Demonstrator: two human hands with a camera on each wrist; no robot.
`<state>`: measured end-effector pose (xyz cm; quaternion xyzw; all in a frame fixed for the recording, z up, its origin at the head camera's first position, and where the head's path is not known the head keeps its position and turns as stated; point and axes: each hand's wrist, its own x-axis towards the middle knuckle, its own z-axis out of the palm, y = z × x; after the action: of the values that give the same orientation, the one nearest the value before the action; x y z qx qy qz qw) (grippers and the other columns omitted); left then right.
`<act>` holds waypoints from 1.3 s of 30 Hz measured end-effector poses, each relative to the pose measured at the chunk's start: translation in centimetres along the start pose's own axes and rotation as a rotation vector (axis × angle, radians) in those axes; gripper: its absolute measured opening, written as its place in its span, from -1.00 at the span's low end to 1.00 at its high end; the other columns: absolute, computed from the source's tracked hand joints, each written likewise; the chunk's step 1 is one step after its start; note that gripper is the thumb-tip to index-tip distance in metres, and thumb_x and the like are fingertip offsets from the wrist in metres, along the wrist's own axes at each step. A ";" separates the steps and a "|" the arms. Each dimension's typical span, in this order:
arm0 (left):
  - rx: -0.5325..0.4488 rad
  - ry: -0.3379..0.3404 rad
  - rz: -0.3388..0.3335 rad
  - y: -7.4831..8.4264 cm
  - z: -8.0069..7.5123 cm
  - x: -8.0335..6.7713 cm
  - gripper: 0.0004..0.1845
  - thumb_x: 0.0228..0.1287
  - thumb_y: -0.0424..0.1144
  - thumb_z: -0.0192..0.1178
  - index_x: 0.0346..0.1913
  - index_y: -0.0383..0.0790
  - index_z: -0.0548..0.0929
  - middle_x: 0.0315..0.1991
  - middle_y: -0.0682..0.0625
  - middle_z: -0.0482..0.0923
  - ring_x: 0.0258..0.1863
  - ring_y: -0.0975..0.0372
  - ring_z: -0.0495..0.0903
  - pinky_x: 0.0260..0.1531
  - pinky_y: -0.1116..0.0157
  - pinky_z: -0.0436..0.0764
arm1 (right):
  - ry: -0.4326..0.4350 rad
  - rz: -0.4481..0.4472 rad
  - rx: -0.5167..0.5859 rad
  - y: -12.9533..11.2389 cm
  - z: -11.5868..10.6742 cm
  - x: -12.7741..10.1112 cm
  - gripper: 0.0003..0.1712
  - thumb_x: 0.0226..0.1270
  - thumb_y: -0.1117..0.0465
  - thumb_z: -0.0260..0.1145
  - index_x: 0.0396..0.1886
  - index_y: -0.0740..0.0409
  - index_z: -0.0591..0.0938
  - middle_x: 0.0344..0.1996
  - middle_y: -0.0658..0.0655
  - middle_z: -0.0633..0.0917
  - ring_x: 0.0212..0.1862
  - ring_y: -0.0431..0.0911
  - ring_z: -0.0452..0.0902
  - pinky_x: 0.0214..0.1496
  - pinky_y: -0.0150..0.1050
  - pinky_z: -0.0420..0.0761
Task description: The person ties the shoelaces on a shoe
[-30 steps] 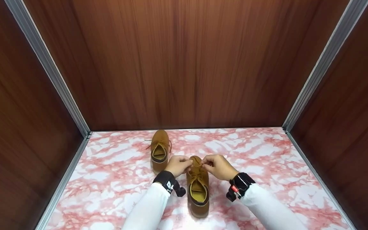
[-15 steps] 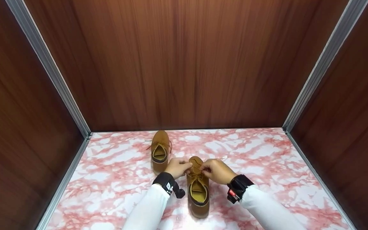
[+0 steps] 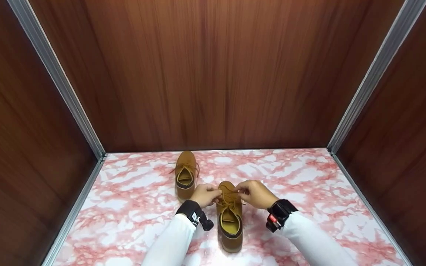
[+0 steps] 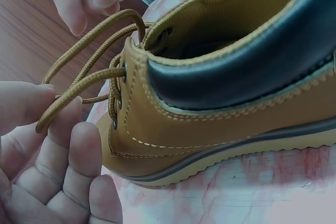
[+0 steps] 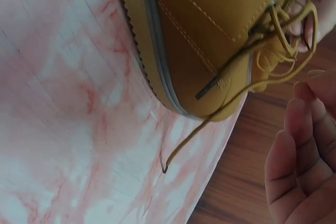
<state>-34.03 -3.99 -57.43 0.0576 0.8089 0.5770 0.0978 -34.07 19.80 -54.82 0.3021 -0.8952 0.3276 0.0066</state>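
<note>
Two hands work the laces [image 4: 89, 61] of the near shoe [image 3: 229, 218] on the marble top: left hand [image 3: 206, 194] and right hand [image 3: 255, 193] each pinch a loop, drawing them apart. Second shoe [image 3: 185, 177] stands far-left.

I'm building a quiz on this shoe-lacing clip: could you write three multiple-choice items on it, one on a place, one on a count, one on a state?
1. Where does the second shoe stand relative to the near shoe?
A. farther back and to the left
B. on top of it
C. to its right

2. How many shoes are on the marble surface?
A. one
B. two
C. three

3. What is the left hand doing?
A. lying flat on the surface
B. pinching a loop of the lace
C. gripping the heel

Answers: 1 A, the head view shows it behind and left; 2 B, a pair is visible; 3 B, the left wrist view shows the lace pinched between thumb and fingers.
</note>
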 end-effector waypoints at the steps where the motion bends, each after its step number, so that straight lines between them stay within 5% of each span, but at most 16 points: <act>1: -0.001 -0.001 -0.001 0.0 0.0 0.0 -0.78 0.43 -0.24 0.27 -0.20 -0.37 0.79 -0.43 0.04 0.77 -0.50 0.37 0.58 -0.52 0.48 0.53 | 0.005 0.005 0.004 0.1 -0.1 0.0 -0.77 0.30 0.43 0.38 -0.08 0.23 0.80 -0.31 0.15 0.82 -0.32 -0.23 0.64 -0.21 -0.35 0.68; 12: -0.007 -0.013 -0.005 -0.2 0.0 0.1 -0.76 0.44 -0.22 0.28 -0.22 -0.36 0.79 -0.45 0.04 0.76 -0.51 0.35 0.59 -0.55 0.48 0.50 | -0.024 0.070 -0.035 2.2 0.7 -0.8 -0.85 0.29 0.40 0.39 -0.20 0.19 0.80 -0.39 0.05 0.80 -0.34 -0.28 0.61 -0.23 -0.36 0.65; 19: -0.014 -0.012 -0.011 -0.1 0.1 -0.2 -0.76 0.43 -0.22 0.28 -0.21 -0.38 0.78 -0.38 -0.05 0.79 -0.52 0.35 0.56 -0.54 0.48 0.52 | -0.072 -0.021 -0.056 2.3 2.1 -1.1 -0.84 0.29 0.37 0.46 -0.21 0.06 0.84 -0.25 0.02 0.86 -0.21 -0.17 0.74 -0.12 -0.30 0.72; 28: -0.016 -0.016 -0.023 0.3 0.2 -0.4 -0.77 0.45 -0.21 0.27 -0.20 -0.36 0.76 -0.35 -0.06 0.80 -0.49 0.34 0.59 -0.46 0.43 0.59 | 0.020 -0.083 -0.117 2.6 3.2 -1.0 -0.88 0.21 0.36 0.52 -0.34 0.04 0.84 -0.39 0.03 0.79 -0.29 -0.05 0.70 -0.19 -0.28 0.68; 39: -0.038 -0.013 -0.031 0.3 0.3 -0.4 -0.77 0.44 -0.22 0.27 -0.20 -0.37 0.76 -0.35 -0.07 0.80 -0.48 0.34 0.61 -0.51 0.48 0.55 | 0.047 -0.056 -0.183 2.7 3.1 -1.1 -0.91 0.26 0.33 0.49 -0.35 0.04 0.80 -0.42 -0.03 0.74 -0.31 -0.21 0.59 -0.21 -0.31 0.65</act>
<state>-33.59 -3.70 -57.23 0.0470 0.7978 0.5903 0.1133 -34.06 20.20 -59.07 0.3175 -0.9121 0.2511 0.0641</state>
